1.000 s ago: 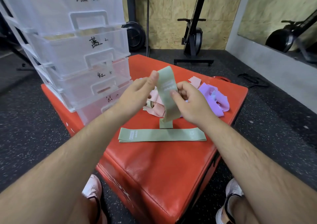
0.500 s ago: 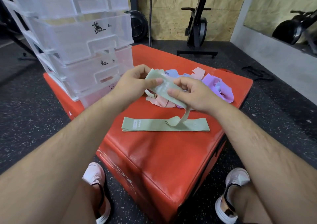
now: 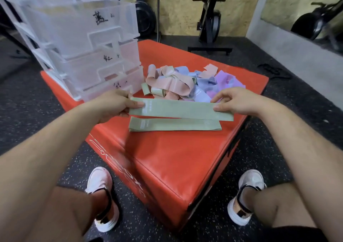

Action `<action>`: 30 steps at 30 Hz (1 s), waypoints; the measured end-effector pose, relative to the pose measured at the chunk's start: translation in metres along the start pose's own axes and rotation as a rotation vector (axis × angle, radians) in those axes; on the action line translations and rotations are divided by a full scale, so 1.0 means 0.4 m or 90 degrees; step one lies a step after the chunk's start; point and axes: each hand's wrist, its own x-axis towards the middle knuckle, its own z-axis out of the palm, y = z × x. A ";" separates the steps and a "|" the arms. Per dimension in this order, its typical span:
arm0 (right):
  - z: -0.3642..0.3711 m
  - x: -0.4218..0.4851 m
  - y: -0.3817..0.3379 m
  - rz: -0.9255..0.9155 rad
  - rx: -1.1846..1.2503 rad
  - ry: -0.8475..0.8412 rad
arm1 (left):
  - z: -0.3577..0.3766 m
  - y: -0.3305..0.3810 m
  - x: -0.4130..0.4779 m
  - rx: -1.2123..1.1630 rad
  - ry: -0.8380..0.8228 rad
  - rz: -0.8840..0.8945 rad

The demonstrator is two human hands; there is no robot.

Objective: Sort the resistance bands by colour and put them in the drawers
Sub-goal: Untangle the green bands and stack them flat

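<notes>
Flat green band [image 3: 181, 110] above another [image 3: 175, 124]

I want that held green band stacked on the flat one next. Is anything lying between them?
Nothing visible. The held green band, pinched by the left hand and right hand, sits just above the flat green band; only bare red box lies around it.

The drawer unit [image 3: 81, 43] stands on the far left corner of the box [image 3: 167, 158]. The loose band pile [image 3: 187, 84] lies to its right, toward the far right edge. A flat band [image 3: 174, 124] lies nearer the front, at mid-surface. A second band [image 3: 181, 109], held flat between left hand [image 3: 113, 105] and right hand [image 3: 234, 102], sits between pile and flat band.
</notes>
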 end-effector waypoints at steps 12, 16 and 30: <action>0.141 0.036 0.064 -0.010 -0.119 0.078 | 0.062 -0.132 0.039 0.419 0.169 0.066; 0.129 0.035 0.073 -0.038 -0.157 0.031 | 0.049 -0.155 0.054 0.511 0.147 0.123; 0.121 0.002 0.089 -0.100 -0.288 -0.072 | 0.078 -0.148 0.050 0.549 -0.078 0.248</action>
